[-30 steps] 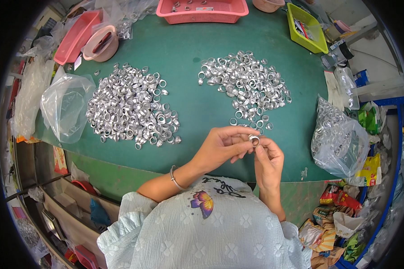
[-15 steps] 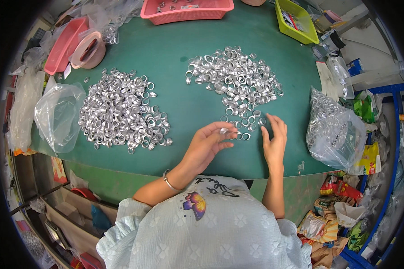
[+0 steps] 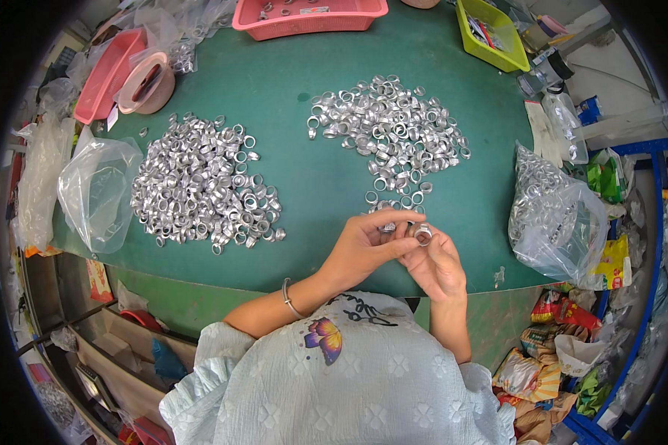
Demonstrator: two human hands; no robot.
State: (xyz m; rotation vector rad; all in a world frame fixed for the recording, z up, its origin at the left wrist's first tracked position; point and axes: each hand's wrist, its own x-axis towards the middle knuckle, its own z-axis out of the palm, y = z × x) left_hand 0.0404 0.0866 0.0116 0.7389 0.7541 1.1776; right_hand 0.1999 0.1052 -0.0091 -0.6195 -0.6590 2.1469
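Note:
My left hand (image 3: 371, 241) and my right hand (image 3: 438, 267) meet near the table's front edge. Between their fingertips is a silver metal ring (image 3: 423, 236), pinched by both. Another bit of silver metal shows beneath my left fingers, mostly hidden by them. Just beyond my hands lies the near end of a heap of loose metal rings (image 3: 393, 122), spread over the green table (image 3: 297, 96). A larger, denser pile of similar rings (image 3: 197, 182) lies to the left, apart from both hands.
A clear bag of rings (image 3: 538, 200) sits at the right edge, and a clear plastic bag (image 3: 96, 193) at the left. Along the back are a pink basket (image 3: 312, 26), a green basket (image 3: 497, 48) and a pink bowl (image 3: 156, 96). A blue rack (image 3: 657, 222) stands right.
My left hand has shifted right and my right hand has come in to meet it. Both now hold a ring between them; before, my right fingers were apart over the nearest rings.

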